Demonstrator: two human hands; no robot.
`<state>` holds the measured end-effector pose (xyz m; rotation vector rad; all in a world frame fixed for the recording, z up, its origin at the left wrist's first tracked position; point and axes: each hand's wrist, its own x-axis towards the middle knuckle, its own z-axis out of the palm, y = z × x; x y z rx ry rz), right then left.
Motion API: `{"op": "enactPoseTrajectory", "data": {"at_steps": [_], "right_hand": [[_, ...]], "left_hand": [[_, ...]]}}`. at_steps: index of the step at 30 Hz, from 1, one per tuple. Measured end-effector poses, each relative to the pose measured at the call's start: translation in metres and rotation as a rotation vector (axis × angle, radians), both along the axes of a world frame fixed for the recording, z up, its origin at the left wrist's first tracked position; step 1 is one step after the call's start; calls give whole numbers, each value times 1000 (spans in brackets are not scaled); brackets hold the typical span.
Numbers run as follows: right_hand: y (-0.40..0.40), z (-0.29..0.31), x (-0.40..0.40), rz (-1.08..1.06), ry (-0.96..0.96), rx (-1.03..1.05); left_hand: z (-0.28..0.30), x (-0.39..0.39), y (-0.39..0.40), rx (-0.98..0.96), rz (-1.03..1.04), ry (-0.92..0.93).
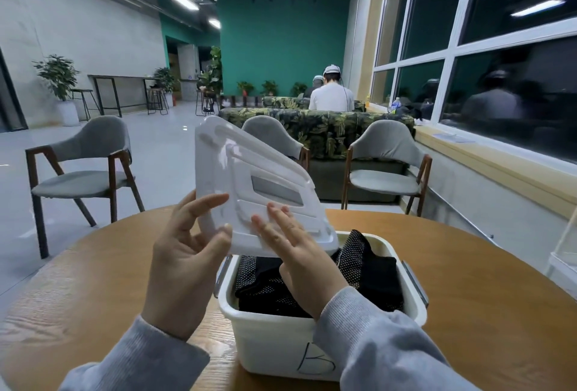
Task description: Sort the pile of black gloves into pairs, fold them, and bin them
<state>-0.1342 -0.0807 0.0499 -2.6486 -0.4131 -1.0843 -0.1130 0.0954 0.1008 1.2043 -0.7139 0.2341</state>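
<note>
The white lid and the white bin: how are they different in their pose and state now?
The lid is lifted and tilted above the table, while the bin rests flat on the table. The left hand holds the lid and the right hand touches it; neither hand holds the bin. The bin carries black gloves; the lid carries nothing. Both are white plastic.

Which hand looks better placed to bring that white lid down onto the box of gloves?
Probably the left hand: its thumb and fingers pinch the tilted white plastic lid by its edge. The right hand only lies flat against the lid, above the white plastic bin of black gloves.
</note>
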Motion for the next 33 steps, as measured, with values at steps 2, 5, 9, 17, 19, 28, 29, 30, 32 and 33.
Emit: {"op": "enactPoseTrajectory", "data": {"at_steps": [2,5,9,17,19,28,29,30,32,33], "right_hand": [[3,-1,2,-10,-11,-10],[3,-3,5,-52,-40,-61],[-4,4,-13,-380,152,-64],[-44,3,-47,-736,903,50],[-46,-2,-44,-686,956,-21],[-54,-10,-35,-623,1042,-62],[-56,-9,-39,-605,1016,-31],[-58,-5,-44,-574,989,10],[-61,2,-58,-490,930,112],[-62,5,-66,-453,879,172]], "left_hand": [[-2,1,0,-11,6,-2],[-10,4,2,14,125,-43],[-17,11,7,8,258,-89],[-18,27,1,-105,196,-4],[-19,27,-6,-121,175,29],[-18,22,-34,-219,76,199],[-17,22,-36,-227,66,208],[-17,22,-36,-234,56,215],[-17,23,-38,-244,39,231],[-18,24,-38,-253,34,247]]}}
